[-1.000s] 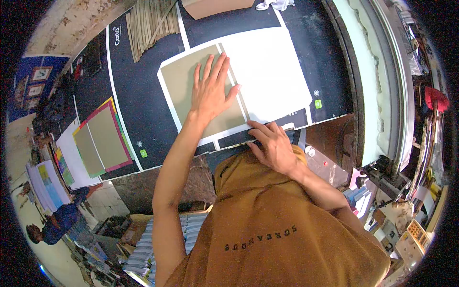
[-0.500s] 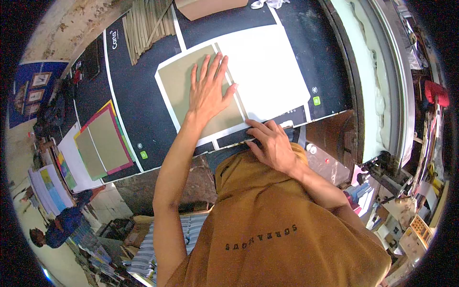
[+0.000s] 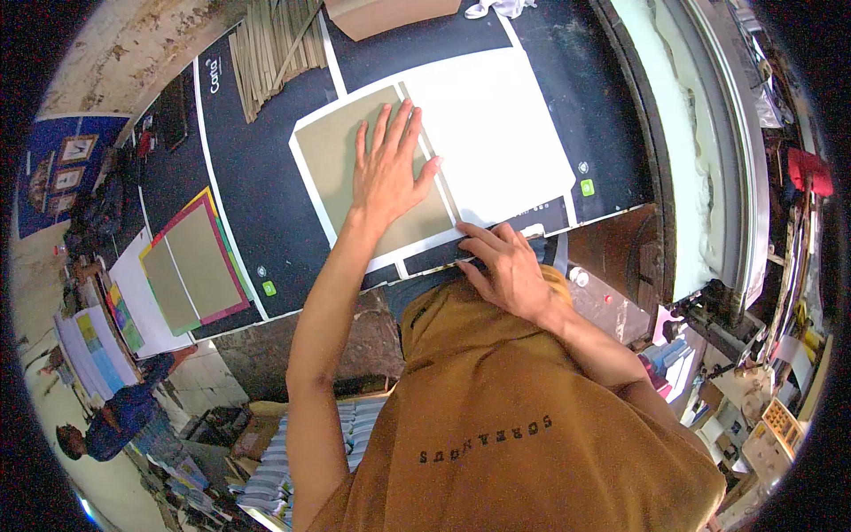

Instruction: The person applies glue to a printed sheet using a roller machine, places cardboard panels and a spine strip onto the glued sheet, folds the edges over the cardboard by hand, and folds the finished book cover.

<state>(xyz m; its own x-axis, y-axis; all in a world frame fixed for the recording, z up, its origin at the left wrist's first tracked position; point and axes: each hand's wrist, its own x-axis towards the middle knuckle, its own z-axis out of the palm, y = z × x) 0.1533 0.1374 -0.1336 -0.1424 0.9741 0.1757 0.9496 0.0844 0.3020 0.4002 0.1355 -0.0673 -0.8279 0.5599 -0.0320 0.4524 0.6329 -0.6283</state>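
Blk table (image 3: pixel 253 168), "Carta" print (image 3: pixel 214 76); L hand (image 3: pixel 386 177) on gray bd (image 3: pixel 330 146).

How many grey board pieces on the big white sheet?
2: the wide panel, under the left hand, and the narrow strip just right of it, ending near the right hand. The left hand could hide a small one.

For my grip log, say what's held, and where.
The left hand lies flat on the greyboard panel, gripping nothing. The right hand is by the near end of the greyboard strip; any pinch is unclear.
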